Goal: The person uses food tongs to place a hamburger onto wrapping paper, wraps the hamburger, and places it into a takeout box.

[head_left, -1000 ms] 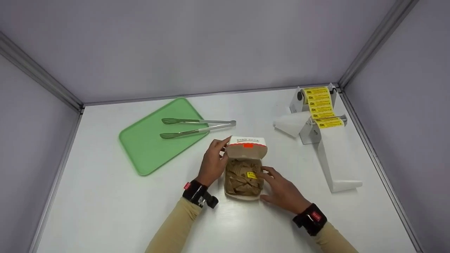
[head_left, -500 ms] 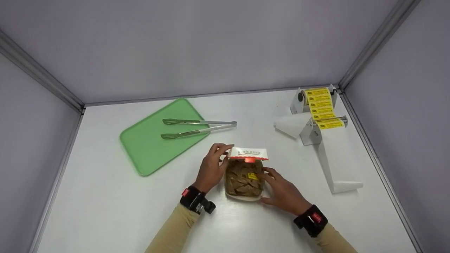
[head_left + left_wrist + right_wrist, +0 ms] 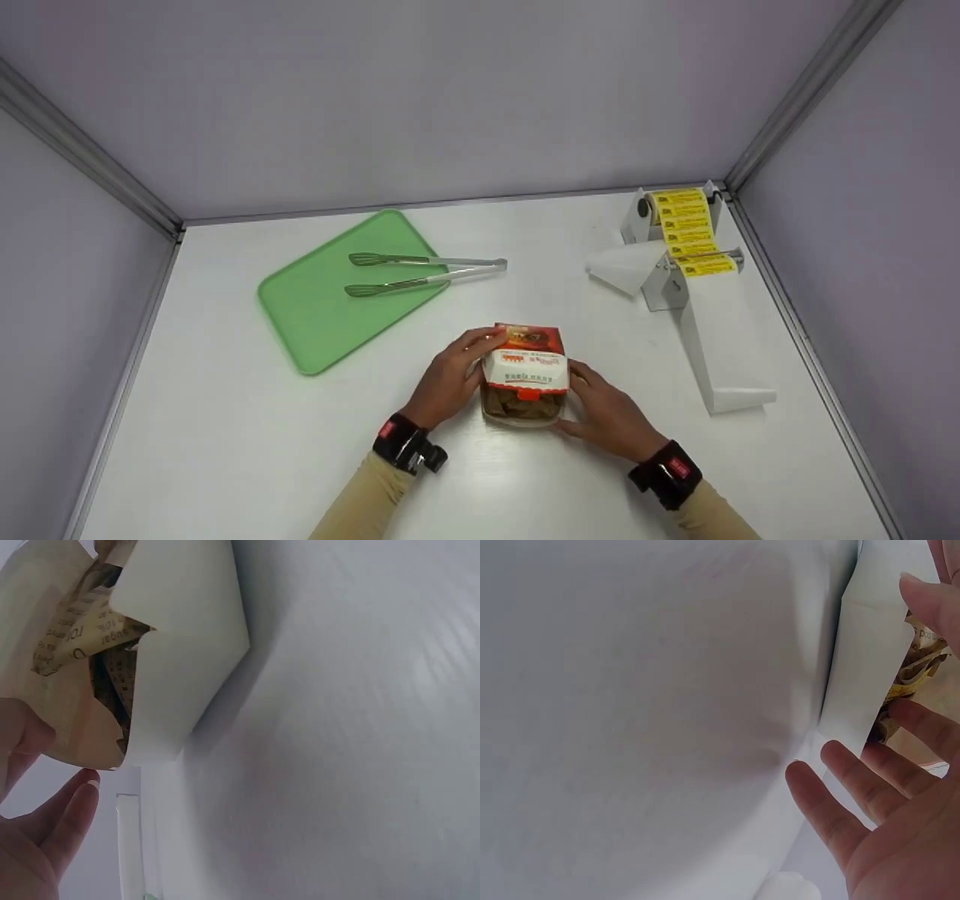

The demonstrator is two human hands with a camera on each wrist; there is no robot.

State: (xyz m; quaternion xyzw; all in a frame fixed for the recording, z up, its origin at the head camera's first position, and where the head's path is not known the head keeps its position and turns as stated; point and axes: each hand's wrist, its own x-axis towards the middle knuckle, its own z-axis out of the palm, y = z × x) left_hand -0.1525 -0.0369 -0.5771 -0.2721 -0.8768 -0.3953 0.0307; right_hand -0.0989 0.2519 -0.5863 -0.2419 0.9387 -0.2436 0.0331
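A burger box, red and white with a red tab, stands on the table in the head view, its hinged lid tilted partly down. Inside lies a brown paper-wrapped bundle, printed paper in the left wrist view. My left hand is at the box's left side, its forefinger reaching over the back of the lid and its thumb by the side. On the right side, my right hand steadies the box with spread, relaxed fingers; in the right wrist view its fingers lie along the box wall.
At the back left, metal tongs lie across the edge of a green tray. A label dispenser with a strip of yellow labels and white backing paper stands at the back right.
The box lid has swung down toward me over the wrapped bundle, and its red top now shows. My left hand moved slightly nearer me along with it; my right hand stayed beside the box.
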